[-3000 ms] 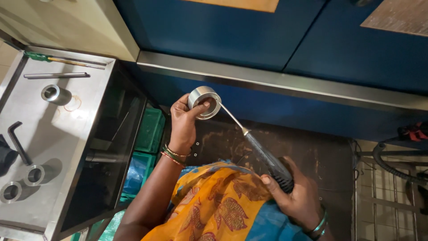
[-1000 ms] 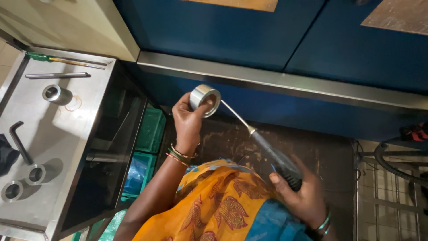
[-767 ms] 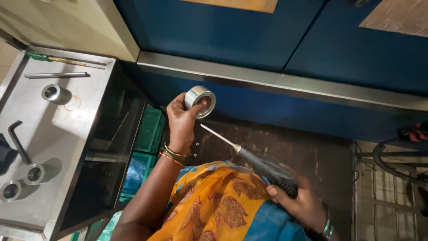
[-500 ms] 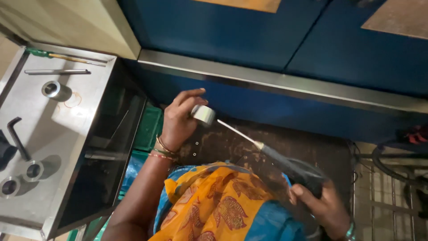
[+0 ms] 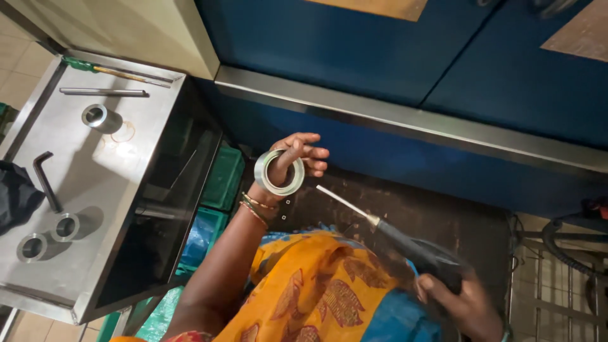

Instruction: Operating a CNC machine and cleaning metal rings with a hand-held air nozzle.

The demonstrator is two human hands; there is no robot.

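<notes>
My left hand (image 5: 296,159) holds a short metal ring (image 5: 278,173) upright, its bore facing me, with the fingers spread behind it. My right hand (image 5: 461,305) grips the black handle of a long tool with a thin metal nozzle (image 5: 354,211). The nozzle tip points at the ring from the lower right and stands a short way off it. I am in orange and blue cloth, standing in front of a blue machine (image 5: 405,76).
A steel table (image 5: 120,190) at the left carries three metal rings (image 5: 100,117), a black hex key (image 5: 45,179), a steel rod (image 5: 104,92), a green-handled screwdriver (image 5: 114,71) and dark cloth. Green crates (image 5: 223,180) sit below it. Hoses lie at the right.
The ring has turned in my left hand and moved lower. My right hand has drawn the tool back down to the right, so its tip has left the ring.
</notes>
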